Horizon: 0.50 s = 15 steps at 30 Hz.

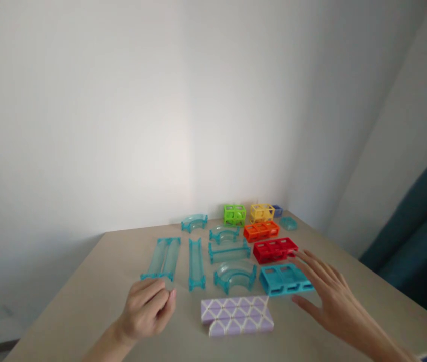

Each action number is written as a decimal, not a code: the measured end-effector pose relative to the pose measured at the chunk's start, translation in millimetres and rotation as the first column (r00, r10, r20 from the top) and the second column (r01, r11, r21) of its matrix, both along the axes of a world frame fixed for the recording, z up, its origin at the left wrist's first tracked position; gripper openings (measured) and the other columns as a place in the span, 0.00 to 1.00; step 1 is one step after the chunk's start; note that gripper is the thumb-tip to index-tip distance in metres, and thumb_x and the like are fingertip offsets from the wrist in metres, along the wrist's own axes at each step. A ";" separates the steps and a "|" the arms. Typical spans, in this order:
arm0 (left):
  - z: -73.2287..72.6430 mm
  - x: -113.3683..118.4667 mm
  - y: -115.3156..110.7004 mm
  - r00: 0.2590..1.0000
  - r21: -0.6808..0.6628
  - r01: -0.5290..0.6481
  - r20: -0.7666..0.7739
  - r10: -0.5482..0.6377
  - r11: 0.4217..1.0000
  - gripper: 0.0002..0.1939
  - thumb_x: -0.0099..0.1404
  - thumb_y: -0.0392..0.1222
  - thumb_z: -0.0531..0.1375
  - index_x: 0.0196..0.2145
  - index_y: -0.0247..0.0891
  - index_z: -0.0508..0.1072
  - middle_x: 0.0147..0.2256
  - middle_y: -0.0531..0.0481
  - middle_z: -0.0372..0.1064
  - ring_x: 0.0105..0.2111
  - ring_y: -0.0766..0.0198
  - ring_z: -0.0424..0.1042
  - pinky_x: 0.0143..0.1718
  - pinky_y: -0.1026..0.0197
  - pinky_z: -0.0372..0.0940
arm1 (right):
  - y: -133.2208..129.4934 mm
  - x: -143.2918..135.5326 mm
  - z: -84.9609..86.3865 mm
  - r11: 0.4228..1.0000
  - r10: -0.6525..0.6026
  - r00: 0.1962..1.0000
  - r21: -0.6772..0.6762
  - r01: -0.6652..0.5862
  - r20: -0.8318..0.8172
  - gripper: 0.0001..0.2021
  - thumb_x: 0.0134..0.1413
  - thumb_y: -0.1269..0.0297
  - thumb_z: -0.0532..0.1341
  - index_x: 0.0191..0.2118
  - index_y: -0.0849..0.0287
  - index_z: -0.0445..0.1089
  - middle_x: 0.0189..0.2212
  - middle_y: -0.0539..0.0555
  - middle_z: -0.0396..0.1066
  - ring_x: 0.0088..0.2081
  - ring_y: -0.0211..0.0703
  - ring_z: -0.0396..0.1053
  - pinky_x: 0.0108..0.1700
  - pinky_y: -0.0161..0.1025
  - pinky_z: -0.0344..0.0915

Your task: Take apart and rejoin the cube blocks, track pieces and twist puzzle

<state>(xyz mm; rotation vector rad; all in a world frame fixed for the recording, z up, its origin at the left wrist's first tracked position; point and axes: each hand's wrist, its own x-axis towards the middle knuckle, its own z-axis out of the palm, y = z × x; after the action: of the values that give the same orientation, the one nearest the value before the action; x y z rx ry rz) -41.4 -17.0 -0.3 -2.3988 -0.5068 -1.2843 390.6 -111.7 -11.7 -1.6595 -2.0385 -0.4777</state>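
My left hand (148, 307) is closed in a loose fist just in front of two clear teal straight tracks (163, 259); whatever it holds, if anything, is hidden. My right hand (321, 291) has its fingers spread over the right end of a teal blue block frame (283, 279), and its fingertips overlap the edge of a red block frame (274, 250). I cannot tell whether they touch. Between my hands lies a purple piece with white triangle lines (238, 315). A curved teal track (235, 277) is behind it.
Further back stand an orange frame (261, 231), a green frame (234, 215), a yellow frame (261, 213) and a dark blue piece (278, 210). More teal tracks (197, 264) lie mid-table (111, 261). A wall rises behind; a dark teal curtain (417, 231) hangs at right.
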 end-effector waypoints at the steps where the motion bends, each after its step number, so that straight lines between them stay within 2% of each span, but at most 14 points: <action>1: -6.9 0.4 5.6 1.000 -0.016 -0.018 0.020 0.018 1.000 0.19 0.60 0.25 0.57 0.17 0.39 0.59 0.17 0.56 0.53 0.19 0.68 0.54 0.22 0.61 0.48 | 14.0 2.7 4.6 0.998 0.032 0.998 -0.058 -0.029 0.051 0.34 0.53 0.48 0.63 0.63 0.55 0.58 0.60 0.64 0.63 0.62 0.65 0.58 0.59 0.65 0.55; 3: -19.7 0.7 8.6 0.998 -0.071 -0.028 0.052 0.032 0.997 0.18 0.60 0.26 0.57 0.17 0.39 0.58 0.16 0.56 0.53 0.18 0.68 0.54 0.22 0.62 0.49 | 32.6 0.3 12.7 0.978 0.109 0.990 -0.190 -0.090 0.091 0.36 0.54 0.46 0.62 0.65 0.52 0.55 0.60 0.62 0.64 0.61 0.61 0.60 0.61 0.66 0.49; 5: -26.7 4.3 2.7 0.998 -0.145 0.019 0.068 -0.009 0.989 0.13 0.61 0.28 0.56 0.21 0.38 0.64 0.18 0.54 0.58 0.20 0.67 0.57 0.23 0.63 0.53 | 41.0 -9.5 18.8 0.949 0.161 0.983 -0.287 -0.130 0.085 0.32 0.55 0.46 0.61 0.64 0.47 0.57 0.58 0.59 0.67 0.60 0.58 0.62 0.62 0.65 0.47; 7: -26.9 14.3 -7.5 0.993 -0.221 0.118 0.035 -0.113 0.968 0.07 0.64 0.35 0.54 0.35 0.36 0.72 0.27 0.46 0.69 0.28 0.61 0.67 0.32 0.59 0.62 | 43.6 -21.5 21.8 0.927 0.185 0.980 -0.343 -0.148 0.075 0.27 0.57 0.47 0.60 0.61 0.44 0.62 0.56 0.56 0.70 0.59 0.56 0.63 0.61 0.63 0.50; 8: -25.2 21.7 -12.4 0.983 -0.246 0.174 -0.015 -0.184 0.953 0.13 0.66 0.40 0.52 0.45 0.35 0.72 0.35 0.40 0.73 0.37 0.56 0.70 0.39 0.55 0.65 | 44.2 -26.4 21.8 0.922 0.189 0.979 -0.355 -0.152 0.070 0.24 0.57 0.48 0.60 0.59 0.43 0.64 0.54 0.56 0.71 0.58 0.56 0.64 0.61 0.61 0.52; 10: -20.8 38.4 -19.7 0.929 -0.254 0.254 -0.205 -0.309 0.933 0.24 0.68 0.53 0.50 0.56 0.39 0.67 0.51 0.39 0.71 0.53 0.48 0.65 0.52 0.49 0.62 | 45.4 -30.5 18.8 0.922 0.193 0.979 -0.354 -0.158 0.065 0.22 0.58 0.50 0.60 0.57 0.46 0.66 0.53 0.56 0.72 0.56 0.55 0.66 0.60 0.59 0.54; 11: -18.7 46.3 -21.7 0.886 -0.250 0.271 -0.313 -0.343 0.929 0.25 0.68 0.53 0.51 0.58 0.41 0.65 0.55 0.41 0.68 0.57 0.49 0.62 0.55 0.49 0.60 | 46.2 -29.0 16.3 0.927 0.191 0.979 -0.340 -0.159 0.064 0.22 0.58 0.50 0.60 0.57 0.48 0.67 0.52 0.58 0.72 0.55 0.54 0.68 0.60 0.58 0.55; 13: -15.6 58.2 -23.0 0.834 -0.292 0.243 -0.424 -0.353 0.925 0.25 0.69 0.52 0.52 0.59 0.40 0.64 0.58 0.44 0.66 0.57 0.51 0.62 0.56 0.53 0.60 | 47.8 -20.6 12.1 0.945 0.174 0.982 -0.293 -0.147 0.067 0.21 0.58 0.51 0.60 0.55 0.52 0.69 0.51 0.60 0.73 0.53 0.55 0.70 0.58 0.56 0.58; 15: -14.7 63.4 -21.9 0.825 -0.345 0.218 -0.435 -0.361 0.913 0.23 0.69 0.49 0.52 0.58 0.37 0.64 0.57 0.44 0.67 0.56 0.53 0.64 0.55 0.56 0.62 | 46.8 -11.7 13.9 0.972 0.127 0.991 -0.204 -0.116 0.041 0.21 0.57 0.49 0.61 0.52 0.56 0.71 0.48 0.62 0.75 0.50 0.56 0.72 0.55 0.54 0.63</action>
<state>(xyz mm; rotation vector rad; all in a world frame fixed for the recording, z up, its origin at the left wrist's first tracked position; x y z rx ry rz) 22.0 -39.0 -15.1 -3.0002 -0.1760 -0.6724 379.0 -64.9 2.1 -1.6363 -2.2782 -0.2843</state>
